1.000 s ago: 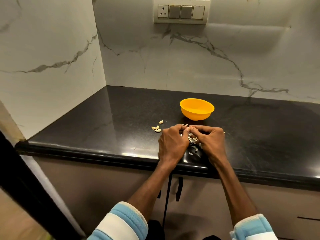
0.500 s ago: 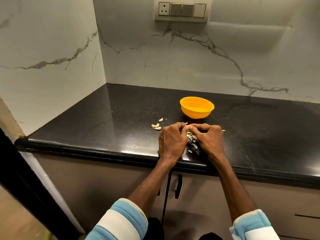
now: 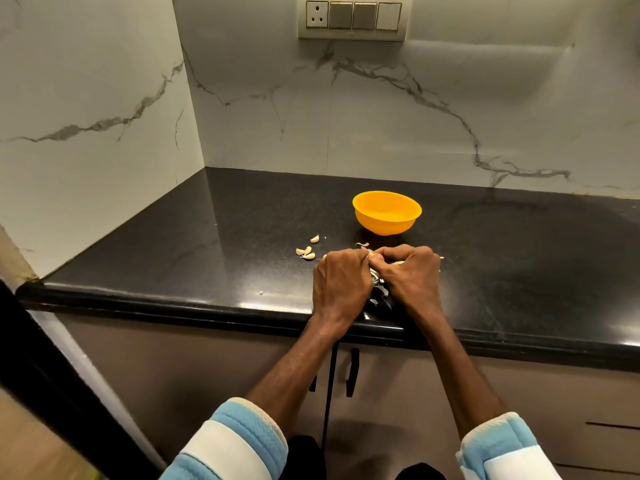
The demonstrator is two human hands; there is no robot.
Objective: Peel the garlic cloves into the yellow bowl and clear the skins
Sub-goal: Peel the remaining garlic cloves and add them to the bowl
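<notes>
A yellow bowl (image 3: 387, 212) stands on the black counter (image 3: 207, 244), just beyond my hands. My left hand (image 3: 341, 284) and my right hand (image 3: 410, 277) are pressed together near the counter's front edge, fingertips pinching one garlic clove (image 3: 371, 253) between them; most of the clove is hidden. Loose pale skins (image 3: 379, 287) lie under and between my hands. Three unpeeled cloves (image 3: 306, 251) rest on the counter to the left of my left hand. I cannot see into the bottom of the bowl.
Marble walls close the counter at the left and back, with a switch plate (image 3: 353, 17) high on the back wall. Cabinet doors with dark handles (image 3: 351, 372) sit below the counter edge. A tiny crumb (image 3: 260, 292) lies near the front edge.
My hands stay together at the same spot on the clove; the fingers have shifted slightly. The bowl and loose cloves have not moved.
</notes>
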